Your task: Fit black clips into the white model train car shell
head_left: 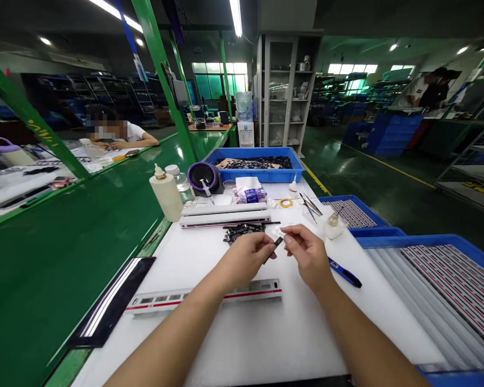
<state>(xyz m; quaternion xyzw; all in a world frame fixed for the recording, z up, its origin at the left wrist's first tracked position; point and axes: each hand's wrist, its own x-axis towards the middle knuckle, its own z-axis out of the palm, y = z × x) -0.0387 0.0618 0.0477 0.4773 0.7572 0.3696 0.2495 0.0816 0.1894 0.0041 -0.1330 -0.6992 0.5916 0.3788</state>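
Note:
A small black piece (278,242) is pinched in my left hand (248,257), over the white work surface (306,333). Close beside it on the right is my right hand (306,252), its thumb and forefinger closed together at a small white bit; I cannot make out exactly what it grips. Below my left hand lies a white train-car shell (250,292) with a red stripe and window openings, partly covered by my left forearm. Just beyond my hands is a pile of small black parts (242,232). Behind the pile rests another striped white shell (226,221).
A blue knife (344,272) lies right of my right hand. Tweezers (308,205), yellow tape (286,202), a tissue pack (250,193) and bottles stand farther back. A blue bin (258,174) is behind them. A person sits across the green bench at left.

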